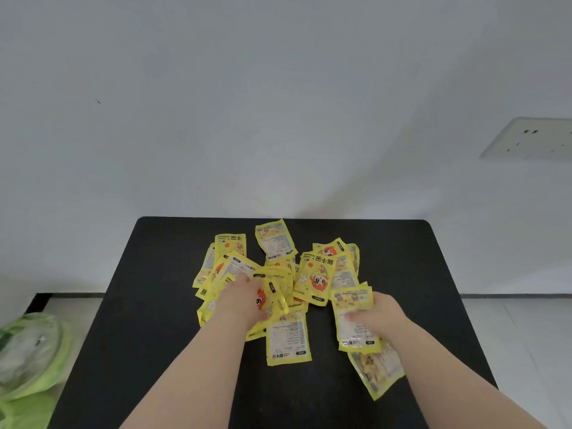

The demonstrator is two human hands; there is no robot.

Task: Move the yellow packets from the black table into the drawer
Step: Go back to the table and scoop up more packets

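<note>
Here we see the yellow packets (315, 274) lying on the black table (148, 305), most of them in a loose, overlapping heap around the middle of the top. Some lie with the cartoon face up, others with the printed back up. One back-up packet (274, 239) lies at the far end of the heap, close to the table's rear edge. Another, the near packet (288, 339), lies flat on the side of the heap closest to us, between our two forearms.

Our left hand (244, 300) is down in the heap, its fingers curled around a bunch of crumpled packets at the centre. Our right hand (382, 317) is well apart from it, on the right side of the table. It grips a small stack (353, 305) of packets, with the thumb laid across the stack's printed face and the fingers hidden behind. We cannot tell how many packets the stack holds. A tilted packet (377, 373) lies just below the right wrist, partly under the stack.

Behind the table stands a plain pale wall (278, 103), with a white socket plate (532, 137) on the right. On the floor to the left of the table lies a green plastic bag (31, 351).
</note>
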